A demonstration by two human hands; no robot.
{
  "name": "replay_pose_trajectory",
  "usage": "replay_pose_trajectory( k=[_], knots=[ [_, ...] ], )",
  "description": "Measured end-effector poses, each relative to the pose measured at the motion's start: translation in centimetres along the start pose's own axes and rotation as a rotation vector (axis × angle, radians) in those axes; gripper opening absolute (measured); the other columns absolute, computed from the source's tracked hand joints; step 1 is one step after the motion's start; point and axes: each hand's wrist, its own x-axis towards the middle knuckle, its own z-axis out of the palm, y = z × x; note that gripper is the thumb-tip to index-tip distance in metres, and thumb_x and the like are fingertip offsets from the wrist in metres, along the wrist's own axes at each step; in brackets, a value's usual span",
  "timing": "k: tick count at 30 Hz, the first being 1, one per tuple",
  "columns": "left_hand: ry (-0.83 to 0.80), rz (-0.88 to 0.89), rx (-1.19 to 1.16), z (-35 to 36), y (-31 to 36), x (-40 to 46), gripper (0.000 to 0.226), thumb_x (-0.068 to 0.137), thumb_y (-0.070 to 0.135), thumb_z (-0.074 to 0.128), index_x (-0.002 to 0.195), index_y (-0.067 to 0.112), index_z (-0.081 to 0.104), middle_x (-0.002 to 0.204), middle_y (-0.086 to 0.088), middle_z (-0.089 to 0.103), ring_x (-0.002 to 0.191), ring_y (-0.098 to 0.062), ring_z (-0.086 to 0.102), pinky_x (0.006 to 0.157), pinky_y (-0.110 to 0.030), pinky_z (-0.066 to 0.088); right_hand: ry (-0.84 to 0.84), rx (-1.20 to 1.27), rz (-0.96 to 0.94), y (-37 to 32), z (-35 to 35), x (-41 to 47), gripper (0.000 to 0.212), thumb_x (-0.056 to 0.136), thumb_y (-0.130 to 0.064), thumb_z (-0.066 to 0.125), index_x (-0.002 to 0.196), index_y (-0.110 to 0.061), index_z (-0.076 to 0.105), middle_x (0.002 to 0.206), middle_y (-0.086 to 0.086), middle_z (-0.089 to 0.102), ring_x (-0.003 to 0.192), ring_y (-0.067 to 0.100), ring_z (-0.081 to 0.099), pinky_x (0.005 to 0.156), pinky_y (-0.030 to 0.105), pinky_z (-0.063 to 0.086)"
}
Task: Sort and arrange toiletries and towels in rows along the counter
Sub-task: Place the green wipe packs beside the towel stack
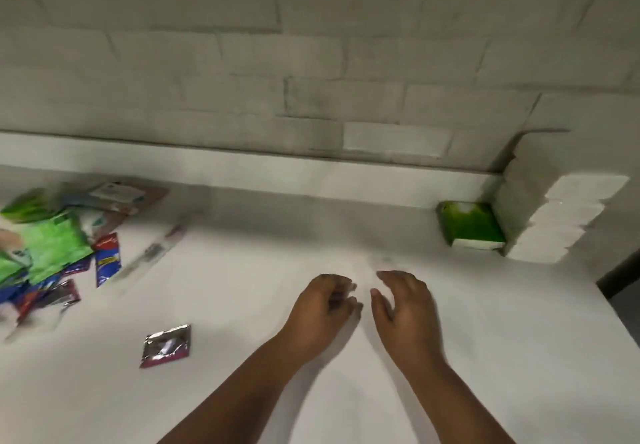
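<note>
Both my hands hover side by side over the middle of the white counter [450,322]. My left hand [323,305] has its fingers loosely curled and I see nothing in it. My right hand [403,299] is relaxed, fingers slightly bent, also holding nothing. A pile of toiletry sachets and packets [52,246], green, blue and red, lies at the far left. One silver and pink sachet [166,345] lies alone in front of the pile. A green box [471,223] stands at the back right beside a row of white folded towels [554,221].
A long white wrapped item [149,256], blurred, lies right of the pile. A low white ledge [277,173] runs along the back under a painted brick wall. The counter's right edge [609,305] drops to a dark floor.
</note>
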Motion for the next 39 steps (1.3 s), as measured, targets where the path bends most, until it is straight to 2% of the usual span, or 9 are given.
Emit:
replay_pose_trajectory(
  k=[4, 8, 13, 18, 22, 25, 30, 34, 39],
  knots=[
    [0.086, -0.052, 0.021, -5.4, -1.6, -2.0, 0.021, 0.091, 0.027, 0.062, 0.11, 0.018, 0.062, 0.111, 0.007, 0.067, 0.097, 0.0, 0.064, 0.089, -0.018, 0.05, -0.163, 0.058, -0.068, -5.2, 2.2, -0.9, 0.03, 0.088, -0.034, 0.057, 0.115, -0.025, 0.066, 0.116, -0.005, 0.064, 0.108, 0.02, 0.058, 0.092, 0.038, 0.048],
    [0.239, -0.06, 0.037, -11.1, -2.3, -3.6, 0.025, 0.09, 0.027, 0.063, 0.112, 0.016, 0.063, 0.111, 0.008, 0.066, 0.09, 0.001, 0.063, 0.077, -0.006, 0.046, -0.273, 0.158, -0.119, -10.4, 4.3, -0.8, 0.029, 0.091, -0.034, 0.06, 0.118, -0.028, 0.062, 0.12, -0.01, 0.06, 0.111, 0.015, 0.058, 0.094, 0.038, 0.048],
    [0.37, -0.063, -0.004, -18.9, -4.0, -5.4, 0.024, 0.091, 0.028, 0.061, 0.113, 0.019, 0.063, 0.111, 0.012, 0.063, 0.088, 0.01, 0.059, 0.07, -0.005, 0.042, -0.352, 0.234, -0.177, -18.0, 7.1, -0.7, 0.03, 0.093, -0.035, 0.057, 0.122, -0.029, 0.06, 0.122, -0.012, 0.058, 0.104, 0.003, 0.051, 0.091, 0.024, 0.045],
    [0.467, -0.088, -0.062, -27.4, -7.0, -6.3, 0.023, 0.092, 0.024, 0.062, 0.112, 0.013, 0.063, 0.11, 0.006, 0.065, 0.083, 0.008, 0.058, 0.064, -0.001, 0.041, -0.426, 0.267, -0.181, -25.2, 11.2, -0.9, 0.029, 0.093, -0.035, 0.057, 0.122, -0.032, 0.059, 0.121, -0.015, 0.055, 0.097, -0.014, 0.044, 0.088, 0.017, 0.037],
    [0.516, -0.131, -0.112, -34.3, -10.3, -6.5, 0.021, 0.091, 0.022, 0.062, 0.111, 0.014, 0.063, 0.108, 0.003, 0.067, 0.088, 0.0, 0.061, 0.062, -0.004, 0.044, -0.468, 0.265, -0.201, -30.9, 15.1, -0.7, 0.029, 0.092, -0.032, 0.06, 0.121, -0.029, 0.061, 0.119, -0.011, 0.058, 0.104, 0.003, 0.049, 0.088, 0.02, 0.038],
    [0.549, -0.15, -0.13, -39.3, -12.7, -6.0, 0.019, 0.091, 0.019, 0.063, 0.109, 0.012, 0.063, 0.102, -0.001, 0.069, 0.08, 0.001, 0.063, 0.059, -0.008, 0.048, -0.489, 0.237, -0.223, -35.5, 18.3, 0.0, 0.029, 0.091, -0.03, 0.061, 0.12, -0.027, 0.063, 0.119, -0.009, 0.059, 0.103, 0.007, 0.047, 0.086, 0.019, 0.033],
    [0.579, -0.158, -0.068, -46.0, -14.4, -4.1, 0.025, 0.09, 0.027, 0.063, 0.112, 0.016, 0.063, 0.109, 0.0, 0.068, 0.094, -0.014, 0.065, 0.084, -0.03, 0.052, -0.502, 0.261, -0.219, -41.5, 22.4, 2.0, 0.029, 0.089, -0.029, 0.062, 0.118, -0.024, 0.064, 0.117, -0.003, 0.06, 0.111, 0.017, 0.051, 0.09, 0.025, 0.039],
    [0.64, -0.137, -0.042, -51.1, -15.5, -1.7, 0.017, 0.091, 0.022, 0.062, 0.106, 0.016, 0.061, 0.103, 0.0, 0.067, 0.074, -0.009, 0.063, 0.061, -0.019, 0.051, -0.491, 0.279, -0.248, -45.8, 25.7, 4.7, 0.031, 0.09, -0.029, 0.063, 0.119, -0.021, 0.064, 0.12, 0.001, 0.062, 0.114, 0.02, 0.053, 0.095, 0.031, 0.043],
    [0.679, -0.157, 0.007, -55.5, -17.5, 2.0, 0.026, 0.089, 0.025, 0.062, 0.112, 0.012, 0.064, 0.105, -0.004, 0.068, 0.093, -0.022, 0.065, 0.085, -0.034, 0.052, -0.478, 0.301, -0.199, -49.5, 29.4, 8.7, 0.029, 0.09, -0.028, 0.062, 0.117, -0.016, 0.065, 0.117, 0.005, 0.066, 0.107, 0.022, 0.06, 0.089, 0.031, 0.046]
  ],
)
